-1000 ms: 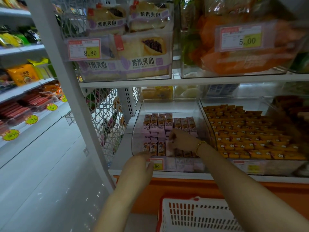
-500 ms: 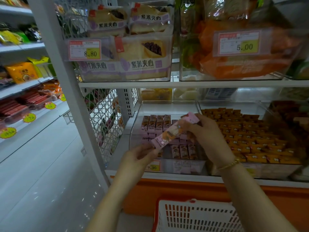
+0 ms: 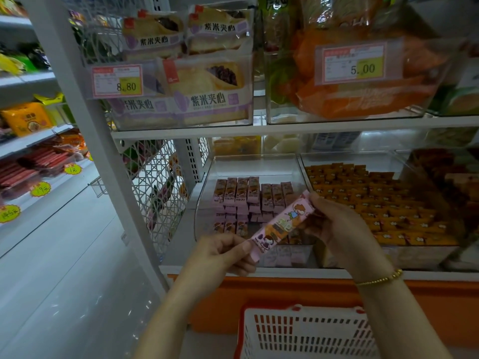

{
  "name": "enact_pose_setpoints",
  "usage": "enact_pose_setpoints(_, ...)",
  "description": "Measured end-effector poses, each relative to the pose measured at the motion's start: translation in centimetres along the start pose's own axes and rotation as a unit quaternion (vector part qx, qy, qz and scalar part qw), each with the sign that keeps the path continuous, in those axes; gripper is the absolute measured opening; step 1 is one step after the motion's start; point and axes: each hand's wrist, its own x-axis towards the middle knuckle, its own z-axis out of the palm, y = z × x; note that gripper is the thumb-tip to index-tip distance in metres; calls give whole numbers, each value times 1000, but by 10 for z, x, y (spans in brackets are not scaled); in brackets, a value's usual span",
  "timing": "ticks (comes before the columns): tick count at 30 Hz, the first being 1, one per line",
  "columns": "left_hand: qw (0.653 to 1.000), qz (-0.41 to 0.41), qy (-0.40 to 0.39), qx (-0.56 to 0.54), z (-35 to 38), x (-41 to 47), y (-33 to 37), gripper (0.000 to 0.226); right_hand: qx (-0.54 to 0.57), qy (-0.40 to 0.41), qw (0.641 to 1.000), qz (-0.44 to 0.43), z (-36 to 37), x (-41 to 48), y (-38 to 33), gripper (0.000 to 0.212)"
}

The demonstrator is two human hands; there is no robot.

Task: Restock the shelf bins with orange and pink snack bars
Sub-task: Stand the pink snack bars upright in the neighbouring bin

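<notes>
Where the white shelf (image 3: 285, 129) carries clear bins side by side, the right bin (image 3: 350, 158) is packed with rows of orange snack bars (image 3: 375, 203), and the left bin (image 3: 254, 164) holds pink snack bars (image 3: 243, 193) stacked toward its middle and front. Below the shelf stands a white basket (image 3: 305, 332) with a red rim. Both hands are raised in front of the left bin. The right hand (image 3: 342, 229) grips the upper end of one pink bar (image 3: 282, 225), fingers curled round it; the left hand (image 3: 217, 255) pinches its lower end. That bar slants up to the right, apart from the stacked ones. A gold bracelet (image 3: 378, 279) circles the right wrist.
</notes>
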Motion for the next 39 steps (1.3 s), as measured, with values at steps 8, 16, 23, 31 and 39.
enact_pose_setpoints(8,1000,-2,-12,-17,-5,0,2,29,-167,-184,965,-78,-16,-6,-21,45)
enact_pose_setpoints(16,988,-34,10,-148,-1,5,3,37,-182,-196,962,-53,-8,2,-24,34)
enact_pose_setpoints(23,996,60,68,16,9,-2,8,61,-267,-101,955,-73,15,19,-12,29)
enact_pose_setpoints(31,970,122,189,92,9,2,5,58,-310,-65,947,-42,34,41,-4,54)
enact_pose_setpoints(39,980,29,170,-102,0,14,-1,19,-209,-152,966,-24,35,51,-9,36)
